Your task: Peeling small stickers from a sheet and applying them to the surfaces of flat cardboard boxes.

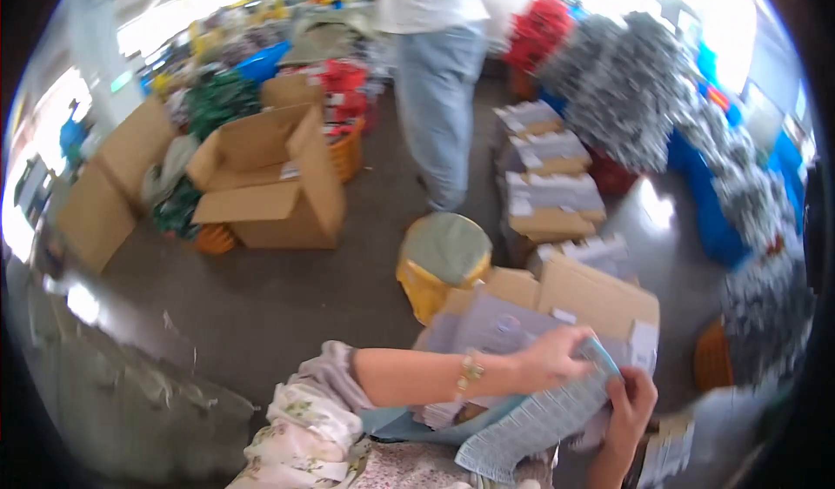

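Head view: both hands meet at lower right on a long grey-blue printed sheet of packaged goods, a flexible strip with fine rows of print. Left hand, reaching across from the left with a gold bracelet at the wrist, has fingers closed over the strip's upper end; right hand comes up from the bottom edge and pinches the same end from the right side, thumb on top. Strip's long axis runs diagonally, from the grip at upper right down to its free end at lower left, sagging over the lap. So the bulk of it lies down-left of both grips, nearer the left forearm. Just behind the hands sits an open brown cardboard box with grey sheets stacked inside. Round yellow stool with a grey-green cushion stands behind that. Another person in pale jeans stands well apart, upper centre.
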Tool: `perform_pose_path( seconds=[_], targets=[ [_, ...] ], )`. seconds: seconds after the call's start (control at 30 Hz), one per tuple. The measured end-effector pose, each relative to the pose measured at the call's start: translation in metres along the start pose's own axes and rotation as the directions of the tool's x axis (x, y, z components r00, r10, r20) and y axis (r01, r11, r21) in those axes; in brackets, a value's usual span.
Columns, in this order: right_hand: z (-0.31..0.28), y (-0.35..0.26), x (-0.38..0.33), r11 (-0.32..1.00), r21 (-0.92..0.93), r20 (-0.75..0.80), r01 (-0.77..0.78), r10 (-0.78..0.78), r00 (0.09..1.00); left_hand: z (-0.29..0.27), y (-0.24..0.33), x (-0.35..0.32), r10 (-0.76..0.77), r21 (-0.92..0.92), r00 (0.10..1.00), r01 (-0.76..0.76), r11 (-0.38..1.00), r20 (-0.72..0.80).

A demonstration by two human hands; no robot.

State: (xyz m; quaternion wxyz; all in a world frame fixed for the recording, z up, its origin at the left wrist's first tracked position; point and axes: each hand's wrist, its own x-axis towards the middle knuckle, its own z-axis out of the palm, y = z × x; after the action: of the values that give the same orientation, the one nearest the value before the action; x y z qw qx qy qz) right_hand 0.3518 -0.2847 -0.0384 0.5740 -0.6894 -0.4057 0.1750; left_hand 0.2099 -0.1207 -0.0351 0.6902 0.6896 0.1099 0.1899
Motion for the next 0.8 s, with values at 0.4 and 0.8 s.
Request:
perform_pose_path(
  seconds=[0.4,0.8],
  targets=[
    [0.006,-0.009,0.006,0.995,0.1,0.079,-0.02,0.012,0.997,0.003,0.022,-0.006,-0.293,-0.178,0.955,0.295,0.939,0.04],
    [0.002,-0.008,-0.002,0.948,0.302,0.003,-0.104,0.108,0.994,0.005,0.025,-0.012,-0.222,-0.167,0.974,0.211,0.963,-0.047]
  ],
)
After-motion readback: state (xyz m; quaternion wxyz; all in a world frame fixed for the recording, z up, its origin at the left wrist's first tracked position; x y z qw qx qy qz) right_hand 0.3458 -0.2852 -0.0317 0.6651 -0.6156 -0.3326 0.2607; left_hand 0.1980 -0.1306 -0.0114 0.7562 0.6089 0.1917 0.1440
